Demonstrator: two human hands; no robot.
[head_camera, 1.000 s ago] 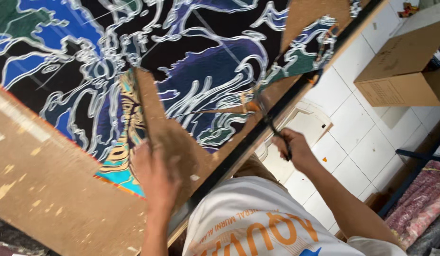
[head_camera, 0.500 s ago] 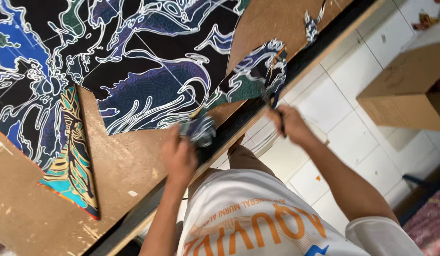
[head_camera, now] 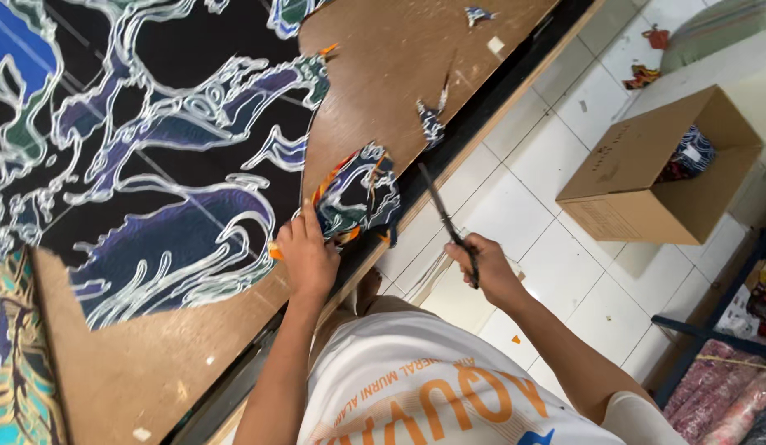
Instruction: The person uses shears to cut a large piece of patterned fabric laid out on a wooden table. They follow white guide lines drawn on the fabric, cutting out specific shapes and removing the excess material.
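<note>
A large dark cloth (head_camera: 152, 165) with white-outlined blue and purple waves lies spread on a brown wooden table (head_camera: 383, 74). My left hand (head_camera: 305, 259) presses and grips a loose cut piece of that cloth (head_camera: 358, 194), with an orange edge, at the table's near edge. My right hand (head_camera: 490, 272) is off the table, over the floor, closed on a pair of dark scissors (head_camera: 443, 216). The blades point up toward the table edge and touch no cloth. My white shirt with orange print fills the bottom of the view.
Small cloth scraps (head_camera: 431, 122) lie on the bare wood. An open cardboard box (head_camera: 647, 177) holding cloth stands on the white tiled floor (head_camera: 515, 206) to the right. Rolled fabrics (head_camera: 713, 395) and a dark frame sit at bottom right. A teal patterned cloth (head_camera: 20, 371) lies at far left.
My left hand has shifted along the table edge onto the loose cut piece. The right hand with the scissors has drawn back from the cloth and off the table.
</note>
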